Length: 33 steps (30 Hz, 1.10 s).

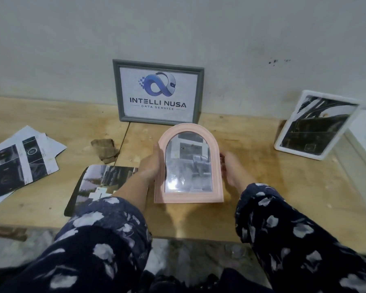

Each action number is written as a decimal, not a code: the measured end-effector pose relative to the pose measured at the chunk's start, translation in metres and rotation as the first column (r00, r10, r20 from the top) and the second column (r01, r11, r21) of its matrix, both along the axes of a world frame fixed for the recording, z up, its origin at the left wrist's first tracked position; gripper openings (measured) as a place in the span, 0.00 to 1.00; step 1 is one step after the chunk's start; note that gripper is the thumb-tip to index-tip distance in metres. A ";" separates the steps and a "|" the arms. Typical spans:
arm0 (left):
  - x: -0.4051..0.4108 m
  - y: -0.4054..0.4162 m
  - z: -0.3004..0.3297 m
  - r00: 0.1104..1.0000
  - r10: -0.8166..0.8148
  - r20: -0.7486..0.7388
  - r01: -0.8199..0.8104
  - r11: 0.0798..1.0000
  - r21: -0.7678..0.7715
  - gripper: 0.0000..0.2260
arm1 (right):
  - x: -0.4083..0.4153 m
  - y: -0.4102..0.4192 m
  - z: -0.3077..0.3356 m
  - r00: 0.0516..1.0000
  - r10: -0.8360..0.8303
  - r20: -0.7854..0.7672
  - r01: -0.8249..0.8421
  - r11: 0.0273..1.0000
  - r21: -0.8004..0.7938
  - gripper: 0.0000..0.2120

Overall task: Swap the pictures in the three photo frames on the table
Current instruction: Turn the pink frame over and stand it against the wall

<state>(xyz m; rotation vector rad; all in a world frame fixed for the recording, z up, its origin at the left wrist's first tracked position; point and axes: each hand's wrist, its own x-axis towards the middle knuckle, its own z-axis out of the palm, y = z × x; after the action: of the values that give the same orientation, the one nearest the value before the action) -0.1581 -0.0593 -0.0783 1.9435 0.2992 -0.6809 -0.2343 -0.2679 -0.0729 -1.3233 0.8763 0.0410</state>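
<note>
Fingers (pixel 156 153) gripping pink frame (pixel 188 166), wooden table (pixel 262 166), grey wall (pixel 178 28)

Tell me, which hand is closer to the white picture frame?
Right. The right hand is at the pink frame's right edge, toward the white frame. The left hand grips the pink frame's far side.

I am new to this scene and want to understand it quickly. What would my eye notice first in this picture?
First comes the pink arched frame in the middle of the wooden table, held between the left hand and the right hand. Behind it, a grey frame with a blue logo leans against the wall. A white frame stands tilted at the far right, and loose prints lie at the left.
</note>
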 end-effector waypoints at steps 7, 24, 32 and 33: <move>-0.001 -0.004 -0.012 0.972 -0.182 0.151 0.160 0.976 0.150 0.31 | -0.001 0.007 -0.018 0.993 0.033 -0.114 -0.041 0.997 -0.064 0.19; 0.021 0.075 -0.010 0.923 -0.227 0.310 -0.030 0.761 0.648 0.23 | 0.048 0.072 -0.003 0.883 0.325 -0.340 -0.469 0.659 -0.588 0.23; 0.042 0.157 -0.020 0.921 -0.355 0.160 0.125 0.660 0.741 0.44 | 0.102 0.170 -0.010 0.732 0.588 -0.344 -0.645 0.433 -0.630 0.18; 0.045 0.165 -0.023 0.918 -0.375 0.127 0.167 0.658 0.734 0.46 | 0.110 0.182 -0.012 0.713 0.614 -0.339 -0.657 0.415 -0.629 0.18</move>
<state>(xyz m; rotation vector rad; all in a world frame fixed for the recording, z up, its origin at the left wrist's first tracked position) -0.1132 0.1052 -0.1012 2.8561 0.0904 -0.5086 -0.1242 -0.0864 -0.0852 -2.3903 0.3457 0.3770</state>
